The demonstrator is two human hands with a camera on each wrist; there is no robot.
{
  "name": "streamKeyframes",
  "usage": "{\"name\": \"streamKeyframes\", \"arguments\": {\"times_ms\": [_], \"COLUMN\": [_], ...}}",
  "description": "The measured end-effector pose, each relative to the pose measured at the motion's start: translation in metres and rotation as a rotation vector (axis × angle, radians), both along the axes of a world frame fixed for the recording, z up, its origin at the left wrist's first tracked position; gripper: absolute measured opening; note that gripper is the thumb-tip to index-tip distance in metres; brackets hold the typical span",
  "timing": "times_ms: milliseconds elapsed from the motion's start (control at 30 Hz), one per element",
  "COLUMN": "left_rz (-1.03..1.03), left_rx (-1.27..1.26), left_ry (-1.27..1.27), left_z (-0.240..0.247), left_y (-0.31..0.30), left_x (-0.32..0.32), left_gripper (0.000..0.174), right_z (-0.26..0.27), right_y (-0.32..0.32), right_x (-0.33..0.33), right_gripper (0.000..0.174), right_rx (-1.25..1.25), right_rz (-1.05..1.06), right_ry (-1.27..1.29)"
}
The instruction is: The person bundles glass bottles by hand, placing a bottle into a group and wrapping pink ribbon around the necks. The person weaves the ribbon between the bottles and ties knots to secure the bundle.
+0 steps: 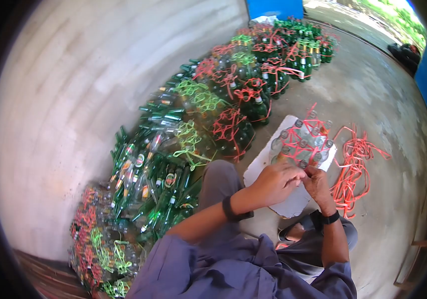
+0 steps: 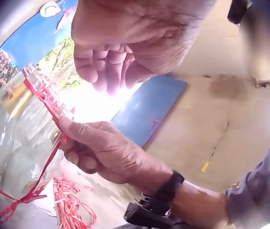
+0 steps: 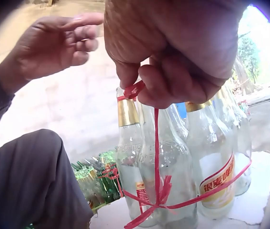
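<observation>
A bundle of clear glass bottles (image 1: 293, 142) stands upright on a white board (image 1: 285, 204). Red plastic twine (image 3: 157, 157) crosses between the necks, runs down the near side and is knotted to a loop around the bottles low down. My right hand (image 1: 318, 184) pinches the twine between thumb and forefinger at the neck of a near bottle, as the right wrist view shows. Beside it is my left hand (image 1: 279, 182), its fingers loosely bent and nothing seen in them; the left wrist view shows its palm (image 2: 140, 36) above the right hand.
A loose heap of red twine (image 1: 355, 169) lies on the floor to the right. Along the wall at left, green bottles (image 1: 161, 189) are piled, with more bundles tied in red and green twine (image 1: 201, 94) reaching back to a blue panel (image 1: 275, 9).
</observation>
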State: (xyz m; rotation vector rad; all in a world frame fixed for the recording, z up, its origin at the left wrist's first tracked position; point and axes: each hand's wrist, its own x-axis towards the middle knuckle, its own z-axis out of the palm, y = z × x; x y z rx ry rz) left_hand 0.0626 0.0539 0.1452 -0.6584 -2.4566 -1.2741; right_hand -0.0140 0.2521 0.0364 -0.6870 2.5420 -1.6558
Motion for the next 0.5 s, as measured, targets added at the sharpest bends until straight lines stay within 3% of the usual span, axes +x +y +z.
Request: {"name": "streamKeyframes", "arguments": {"times_ms": [133,200,333,500], "left_rz": [0.126,0.294,0.674,0.728], "left_rx": [-0.083,-0.140,0.008,-0.118], "left_ry": [0.094,0.111,-0.155,-0.690], "left_z": [0.004,-0.009,-0.043,-0.162], "left_y": [-0.058,-0.095,-0.144,-0.208], "left_x": [0.057,0.085,0.147,0.227], "left_gripper": [0.020,0.019,0.014,0.024], "right_z": [0.017,0.010,0.004,-0.005], "right_y": [-0.006,-0.006,-0.009,-0.009], "right_x": [0.006,0.005,0.007,0.007], "right_gripper": [0.037,0.037,0.038,0.040], "right_rx": [0.168,0.206,0.310,0.376], "right_rz": [-0.083,-0.087,-0.117,-0.103], "right_ry": [0.007,0.034,0.038,0.051]}}
